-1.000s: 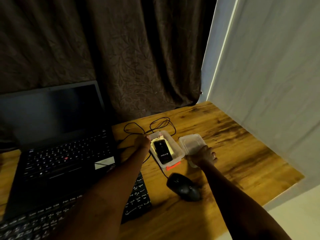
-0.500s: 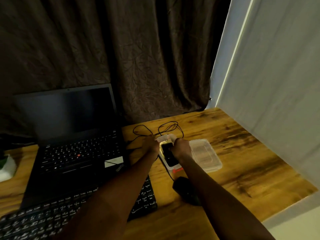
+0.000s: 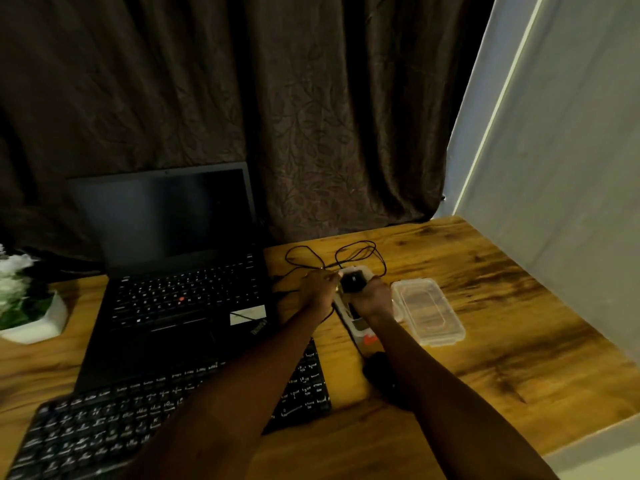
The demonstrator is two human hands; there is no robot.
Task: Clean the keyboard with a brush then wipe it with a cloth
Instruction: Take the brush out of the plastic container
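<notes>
Black object (image 3: 353, 281) in right hand (image 3: 378, 299); left hand (image 3: 318, 289) beside.

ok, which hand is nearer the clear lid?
Right. The right hand, gripping a black device, is just left of the lid; the left hand holds the box on its far side, farther off.

Black keyboard (image 3: 138, 431), seemingly leaf-patterned brown curtain (image 3: 311, 133)

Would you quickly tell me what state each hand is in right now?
Left hand: against the clear box rim; grip cannot be told.
Right hand: closed, holding the black object.
</notes>
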